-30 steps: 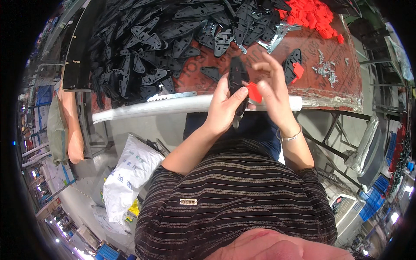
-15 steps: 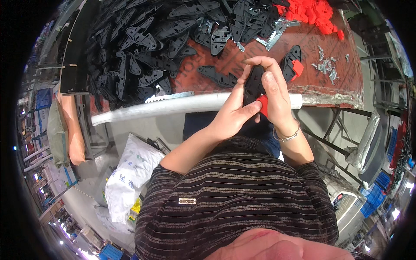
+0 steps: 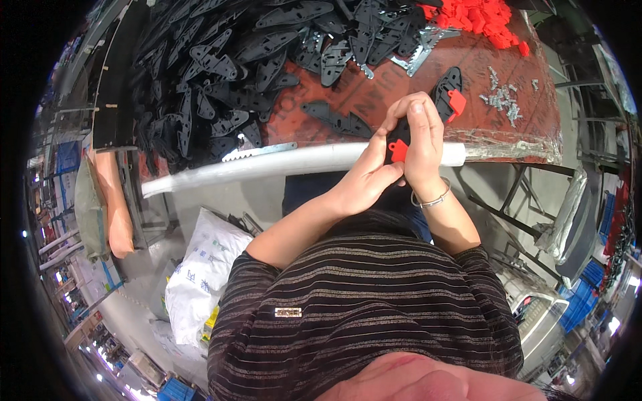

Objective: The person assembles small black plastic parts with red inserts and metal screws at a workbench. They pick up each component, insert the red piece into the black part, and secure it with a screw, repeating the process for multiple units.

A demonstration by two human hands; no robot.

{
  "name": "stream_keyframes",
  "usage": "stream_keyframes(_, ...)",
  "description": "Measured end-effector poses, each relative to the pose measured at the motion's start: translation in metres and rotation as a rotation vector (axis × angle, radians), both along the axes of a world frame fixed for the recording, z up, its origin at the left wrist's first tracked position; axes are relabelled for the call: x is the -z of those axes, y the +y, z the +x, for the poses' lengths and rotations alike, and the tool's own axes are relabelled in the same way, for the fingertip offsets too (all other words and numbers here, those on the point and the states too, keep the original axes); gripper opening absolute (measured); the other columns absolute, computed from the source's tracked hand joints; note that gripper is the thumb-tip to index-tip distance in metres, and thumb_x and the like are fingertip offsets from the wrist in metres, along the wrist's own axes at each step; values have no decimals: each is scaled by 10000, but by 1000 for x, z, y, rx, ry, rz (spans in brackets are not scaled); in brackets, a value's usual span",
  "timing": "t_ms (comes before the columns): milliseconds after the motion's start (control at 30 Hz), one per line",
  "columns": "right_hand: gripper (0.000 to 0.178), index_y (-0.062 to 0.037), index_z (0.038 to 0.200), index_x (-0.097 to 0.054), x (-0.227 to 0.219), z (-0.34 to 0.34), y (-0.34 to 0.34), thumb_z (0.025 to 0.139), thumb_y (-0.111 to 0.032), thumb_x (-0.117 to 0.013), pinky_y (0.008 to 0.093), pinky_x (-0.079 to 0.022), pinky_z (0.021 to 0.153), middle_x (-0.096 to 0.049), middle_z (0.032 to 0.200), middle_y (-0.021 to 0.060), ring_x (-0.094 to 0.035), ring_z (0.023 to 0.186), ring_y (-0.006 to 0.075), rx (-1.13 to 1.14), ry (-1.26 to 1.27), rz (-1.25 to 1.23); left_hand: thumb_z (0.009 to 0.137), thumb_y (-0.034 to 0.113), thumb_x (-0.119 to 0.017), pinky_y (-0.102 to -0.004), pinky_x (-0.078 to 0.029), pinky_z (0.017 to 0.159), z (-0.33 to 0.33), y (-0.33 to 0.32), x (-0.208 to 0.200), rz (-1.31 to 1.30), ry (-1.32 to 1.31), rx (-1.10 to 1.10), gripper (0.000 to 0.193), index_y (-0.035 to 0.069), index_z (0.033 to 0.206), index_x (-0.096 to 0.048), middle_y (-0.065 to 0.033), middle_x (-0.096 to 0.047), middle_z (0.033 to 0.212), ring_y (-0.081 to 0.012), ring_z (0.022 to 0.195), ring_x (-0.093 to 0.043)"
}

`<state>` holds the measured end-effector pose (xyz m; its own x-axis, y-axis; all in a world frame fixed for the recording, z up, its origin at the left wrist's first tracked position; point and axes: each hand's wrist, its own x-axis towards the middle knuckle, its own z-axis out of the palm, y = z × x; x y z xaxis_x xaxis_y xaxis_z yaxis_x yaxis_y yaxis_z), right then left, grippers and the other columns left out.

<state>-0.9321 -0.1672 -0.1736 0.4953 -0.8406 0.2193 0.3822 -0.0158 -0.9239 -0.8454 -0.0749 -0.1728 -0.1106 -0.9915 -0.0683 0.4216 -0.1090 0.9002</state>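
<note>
Elongated matte-blk part [image 3: 400, 129] w/ flat red tab [image 3: 398, 152], eyelet at top, gripped betw. L fingers [image 3: 377, 150] & R fingers [image 3: 418, 119], both nearly closed around it.

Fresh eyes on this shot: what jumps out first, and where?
Probably the bright red heap of small parts at the far right of the table, beside the big spread of black plates. Next, the left hand and right hand, close together at the near edge, around a black piece and a red tab.
</note>
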Motion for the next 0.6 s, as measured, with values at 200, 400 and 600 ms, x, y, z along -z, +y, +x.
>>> stream_keyframes(200, 218, -14, 1088, -479, -12, -22, -15, 918, -146, -519, 260, -463, 753, -573, 957, 75, -558, 827, 120, 132, 199, -213, 934, 80, -475, -263, -446, 743, -11, -19, 3, 22, 135, -87, 531, 33, 1400, -224, -65, -474, 1132, -126, 890, -500)
stream_keyframes(400, 329, 0, 1194, -451, -7, -77, -40, 896, -97, -550, 289, -460, 851, -526, 1169, 116, -528, 1019, 156, 480, 369, -169, 912, 95, -523, -288, -383, 963, -10, -72, -6, -74, 98, -273, 523, -17, 1375, -306, -102, -456, 1290, -147, 1149, -464)
stream_keyframes(600, 555, 76, 1334, -356, 31, -74, -56, 959, -322, -455, 347, -299, 1044, -430, 1338, 224, -410, 1255, 288, 466, 529, -157, 909, 80, -512, -304, -326, 1027, -25, -131, 31, -20, -309, -317, 482, -44, 1347, -353, -140, -376, 1357, -187, 1241, -386)
